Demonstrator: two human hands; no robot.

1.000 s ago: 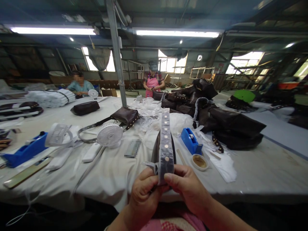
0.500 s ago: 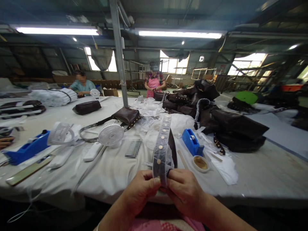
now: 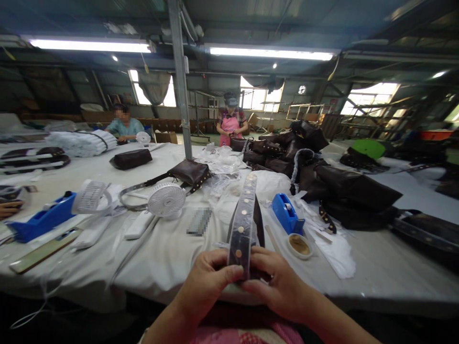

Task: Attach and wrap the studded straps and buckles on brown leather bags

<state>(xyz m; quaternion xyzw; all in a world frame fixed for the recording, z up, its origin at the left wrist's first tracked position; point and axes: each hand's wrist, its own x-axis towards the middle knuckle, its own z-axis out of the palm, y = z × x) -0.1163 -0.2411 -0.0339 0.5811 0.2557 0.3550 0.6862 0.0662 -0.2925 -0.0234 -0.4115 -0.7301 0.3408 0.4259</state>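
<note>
A dark studded bag strap (image 3: 241,241), sleeved in clear plastic, arches up from the table edge in front of me. My left hand (image 3: 211,277) pinches its near end, thumb lying on top of the plastic. On the strap's right side is my right hand (image 3: 274,279), its fingers curled against the edge and its thumb reaching below. Behind the arch a dark part of the same piece (image 3: 258,224) shows, while its lower end is hidden by my hands. To the right sit a blue tape dispenser (image 3: 287,212) and a roll of tape (image 3: 299,245).
Dark bags (image 3: 353,188) are heaped at the right, with another studded one (image 3: 430,234) at the edge. Left are white fans (image 3: 167,199), a phone (image 3: 199,221) and a second blue dispenser (image 3: 43,217). A co-worker's hand (image 3: 10,209) shows far left; people (image 3: 231,125) work across the table.
The strap's studs have shifted slightly toward me. My right hand's fingers have loosened and spread a little. A dark studded bag has appeared at the right edge.
</note>
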